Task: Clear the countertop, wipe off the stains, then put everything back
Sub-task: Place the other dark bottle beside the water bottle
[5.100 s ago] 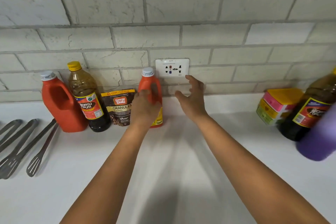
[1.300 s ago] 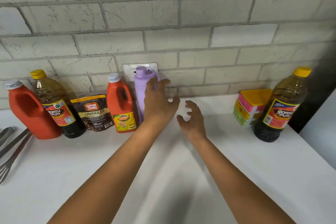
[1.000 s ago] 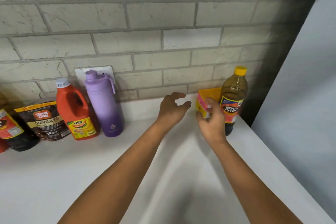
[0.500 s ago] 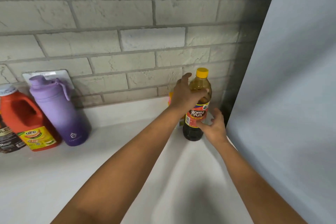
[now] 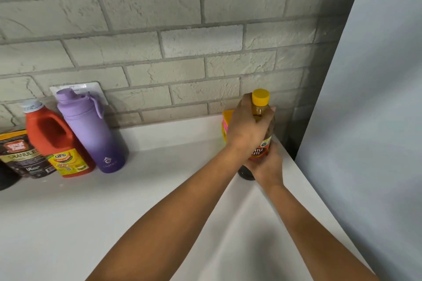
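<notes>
Both hands [image 5: 247,130] now clasp vinegar bottle [image 5: 260,107], right below left.

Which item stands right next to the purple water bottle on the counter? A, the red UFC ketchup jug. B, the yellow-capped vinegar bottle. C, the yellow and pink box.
A: the red UFC ketchup jug stands directly beside the purple water bottle at the wall, while the yellow-capped vinegar bottle and the yellow and pink box are far along the counter, where both hands grip the vinegar bottle.
</notes>
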